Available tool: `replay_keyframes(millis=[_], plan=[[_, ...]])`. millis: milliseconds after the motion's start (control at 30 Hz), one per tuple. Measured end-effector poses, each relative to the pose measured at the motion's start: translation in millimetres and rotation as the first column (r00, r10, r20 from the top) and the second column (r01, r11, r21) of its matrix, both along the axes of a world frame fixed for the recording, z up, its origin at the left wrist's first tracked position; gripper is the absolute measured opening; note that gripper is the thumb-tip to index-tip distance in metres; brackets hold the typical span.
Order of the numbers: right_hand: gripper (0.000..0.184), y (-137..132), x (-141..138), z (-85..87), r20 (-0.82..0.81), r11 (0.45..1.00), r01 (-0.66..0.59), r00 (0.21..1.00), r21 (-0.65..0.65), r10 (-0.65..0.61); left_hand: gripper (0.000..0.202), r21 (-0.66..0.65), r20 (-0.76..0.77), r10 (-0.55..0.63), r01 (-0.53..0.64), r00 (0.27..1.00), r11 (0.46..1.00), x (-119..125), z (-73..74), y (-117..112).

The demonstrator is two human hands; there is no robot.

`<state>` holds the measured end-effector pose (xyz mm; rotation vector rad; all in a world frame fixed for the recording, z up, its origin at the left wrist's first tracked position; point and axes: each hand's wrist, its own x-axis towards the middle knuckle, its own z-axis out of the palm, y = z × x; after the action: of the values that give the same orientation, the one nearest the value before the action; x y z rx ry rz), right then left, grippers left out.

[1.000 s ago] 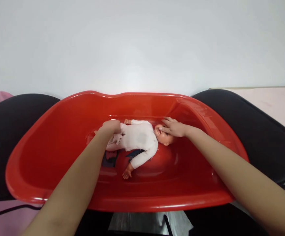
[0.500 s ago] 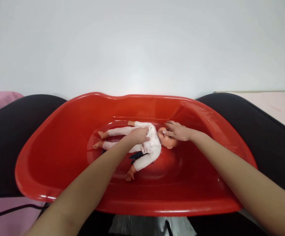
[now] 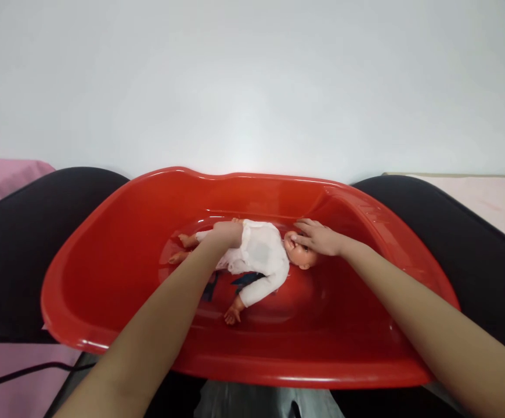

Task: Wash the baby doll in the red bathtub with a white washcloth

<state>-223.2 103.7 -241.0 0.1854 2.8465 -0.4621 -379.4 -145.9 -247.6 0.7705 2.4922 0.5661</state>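
Note:
A baby doll (image 3: 264,247) lies on its back in a red baby bathtub (image 3: 104,255), head toward the right. It wears a white top and light leggings, and a dark patch shows on the chest of the top. At the doll's waist, my left hand (image 3: 230,233) is closed on the hem of the top; its fingertips are hidden. Over the doll's head (image 3: 298,255) lies my right hand (image 3: 320,237), fingers spread across the upper face and top of the head. Dark blue shapes (image 3: 246,279) show beside the doll's body, their kind unclear.
The tub rests across a black padded surface (image 3: 17,249) on the left and another (image 3: 474,261) on the right. Pink cloth (image 3: 13,180) lies at far left. A black cable (image 3: 39,367) runs at lower left. A pale wall (image 3: 252,87) stands behind.
My left hand has moved left from the doll's chest to its waist, and the bunched top now lies flatter over the torso. My right hand stays on the head. The view has shifted slightly.

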Motion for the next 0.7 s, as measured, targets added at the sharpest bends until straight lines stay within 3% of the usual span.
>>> replay_keyframes(millis=[133, 267, 333, 433, 500, 567, 633, 700], plan=[[0.063, -10.9, -2.5, 9.0, -0.188, 0.998, 0.011, 0.982, -0.065, -0.023, 0.022, 0.059, 0.049, -0.066, 0.063, 0.997, 0.996, 19.5, 14.4, 9.1], [0.052, -39.1, -4.5, 21.2, -0.340, 0.972, -0.104, 0.940, -0.209, 0.028, 0.013, 0.282, 0.053, -0.106, 0.087, 0.993, 0.955, 30.1, 37.7, 14.8], [0.053, -57.4, -4.1, 26.6, -0.325, 0.934, -0.083, 0.945, -0.346, -0.037, 0.013, 0.398, 0.079, -0.082, 0.044, 0.994, 0.916, 33.2, 48.6, 15.1], [0.067, -86.1, 0.0, 36.5, -0.333, 0.862, 0.014, 0.919, -0.506, -0.210, 0.015, 0.467, 0.086, 0.005, -0.045, 0.996, 0.883, 41.4, 61.0, 12.4], [0.082, -104.6, 5.3, 45.2, -0.423, 0.862, 0.038, 0.860, -0.505, -0.286, 0.019, 0.524, 0.093, 0.100, -0.134, 0.991, 0.841, 50.7, 67.0, 8.7], [0.091, -120.8, 11.2, 54.0, -0.514, 0.905, -0.027, 0.830, -0.425, -0.217, 0.026, 0.587, 0.148, 0.215, -0.261, 0.965, 0.766, 62.2, 72.0, 4.6], [0.088, -131.8, 15.5, 60.2, -0.555, 0.930, -0.123, 0.826, -0.347, -0.098, 0.029, 0.618, 0.243, 0.301, -0.386, 0.922, 0.685, 74.1, 77.4, 0.9], [0.074, -134.5, 16.3, 61.9, -0.564, 0.939, -0.127, 0.822, -0.319, -0.080, 0.029, 0.619, 0.315, 0.322, -0.450, 0.893, 0.644, 86.0, 84.6, -2.2]])
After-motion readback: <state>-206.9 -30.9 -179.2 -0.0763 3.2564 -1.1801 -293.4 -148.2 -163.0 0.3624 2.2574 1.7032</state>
